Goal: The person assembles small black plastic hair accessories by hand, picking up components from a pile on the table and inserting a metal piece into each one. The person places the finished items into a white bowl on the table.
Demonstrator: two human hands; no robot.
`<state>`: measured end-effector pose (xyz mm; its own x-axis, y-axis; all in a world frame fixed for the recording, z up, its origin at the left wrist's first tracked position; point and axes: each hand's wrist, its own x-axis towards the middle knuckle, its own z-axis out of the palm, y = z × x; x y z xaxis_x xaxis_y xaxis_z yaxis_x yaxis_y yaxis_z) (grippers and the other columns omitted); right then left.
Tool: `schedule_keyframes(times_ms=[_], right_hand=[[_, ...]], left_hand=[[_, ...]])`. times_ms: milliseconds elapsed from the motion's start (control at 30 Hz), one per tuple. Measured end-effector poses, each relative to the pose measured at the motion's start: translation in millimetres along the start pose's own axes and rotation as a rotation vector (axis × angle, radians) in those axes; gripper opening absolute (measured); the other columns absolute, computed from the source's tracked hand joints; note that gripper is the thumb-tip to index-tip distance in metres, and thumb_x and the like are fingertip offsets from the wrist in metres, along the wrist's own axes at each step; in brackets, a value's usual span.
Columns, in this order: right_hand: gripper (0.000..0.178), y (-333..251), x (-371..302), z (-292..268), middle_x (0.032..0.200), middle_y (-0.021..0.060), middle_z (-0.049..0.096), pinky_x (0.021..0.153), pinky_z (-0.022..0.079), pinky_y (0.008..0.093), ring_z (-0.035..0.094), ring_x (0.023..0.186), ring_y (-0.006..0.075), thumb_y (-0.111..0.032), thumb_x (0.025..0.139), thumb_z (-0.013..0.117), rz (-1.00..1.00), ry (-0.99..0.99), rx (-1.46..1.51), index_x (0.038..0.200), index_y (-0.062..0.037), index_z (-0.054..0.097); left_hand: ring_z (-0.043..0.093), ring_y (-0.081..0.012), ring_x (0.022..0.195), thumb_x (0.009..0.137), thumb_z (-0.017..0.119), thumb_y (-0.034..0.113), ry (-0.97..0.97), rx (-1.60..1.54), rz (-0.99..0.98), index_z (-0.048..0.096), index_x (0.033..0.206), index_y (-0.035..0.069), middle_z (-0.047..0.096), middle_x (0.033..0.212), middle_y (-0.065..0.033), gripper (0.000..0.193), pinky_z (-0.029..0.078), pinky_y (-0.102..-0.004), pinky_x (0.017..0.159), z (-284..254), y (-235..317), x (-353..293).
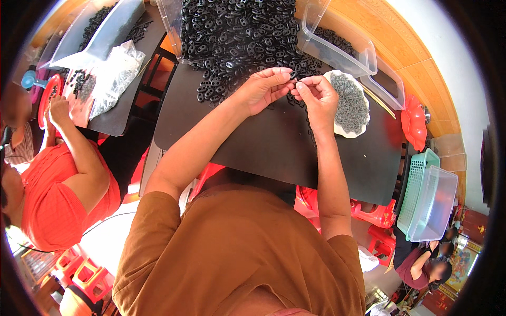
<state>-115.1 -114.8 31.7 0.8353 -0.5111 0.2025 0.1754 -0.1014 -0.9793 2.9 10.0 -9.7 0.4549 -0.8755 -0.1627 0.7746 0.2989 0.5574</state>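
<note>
Closest to you is your brown short-sleeved fabric shirt [237, 247], and beyond it the dark, smooth, flat-topped table [237, 145]. Above the table, your left hand [263, 90] and your right hand [319, 100] face each other, both narrowed to a pinch, fingertips almost meeting around a small dark piece [293, 79]. Too little of it shows for you to tell which way it points or how its long axis runs. What shows of it looks blackish; its outline and material are too small to read. It lies between your hands, right of your left thumb tip and left of your right fingertips. Just to the right of your right hand, a white plate with a wavy rim [342, 131] bears a mound of small grey pieces [350, 105]. Past your hands spreads a heap of glossy black oval pieces with holes [240, 31], their long axes turned many ways. To the right of that heap sits a clear rectangular plastic box [371, 59]
</note>
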Motion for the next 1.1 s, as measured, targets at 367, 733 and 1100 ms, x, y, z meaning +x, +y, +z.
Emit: schedule_keyframes(times_ms=[367,733,1100], right_hand=[[0.004,-2.6,-0.1,0.4,0.086,0.007,0.068,0.068,0.056,0.0235,0.068,0.075,0.0118,0.0,0.09,0.065,-0.01,-0.005,-0.012,0.092,0.0011,0.061],[0.005,-0.9,-0.1,-0.2,0.086,0.0059,0.067,0.068,0.056,0.0236,0.068,0.075,0.0118,-0.001,0.09,0.066,-0.049,0.0,0.017,0.092,0.0012,0.061],[0.005,-2.2,-0.4,-0.9,0.086,0.0074,0.069,0.068,0.057,0.0237,0.068,0.075,0.0119,-0.001,0.09,0.066,-0.046,-0.01,0.005,0.092,0.0008,0.061]], left_hand=[[0.068,-0.0119,0.093,0.093,0.066,0.012,-0.02,-0.035,-0.008,0.065,0.109,0.008,0.069,0.102,-0.0034,0.017,0.058,-0.0217,0.079,-1.9,1.1,0.5],[0.067,-0.0142,0.094,0.091,0.068,0.011,-0.07,-0.158,-0.056,0.062,0.114,0.007,0.065,0.11,-0.0083,0.024,0.059,-0.0227,0.08,-1.4,3.6,-1.0],[0.068,-0.014,0.096,0.092,0.066,0.01,-0.051,-0.064,-0.016,0.063,0.114,0.008,0.068,0.104,-0.0059,0.022,0.058,-0.0225,0.08,-0.9,2.5,-0.7]])
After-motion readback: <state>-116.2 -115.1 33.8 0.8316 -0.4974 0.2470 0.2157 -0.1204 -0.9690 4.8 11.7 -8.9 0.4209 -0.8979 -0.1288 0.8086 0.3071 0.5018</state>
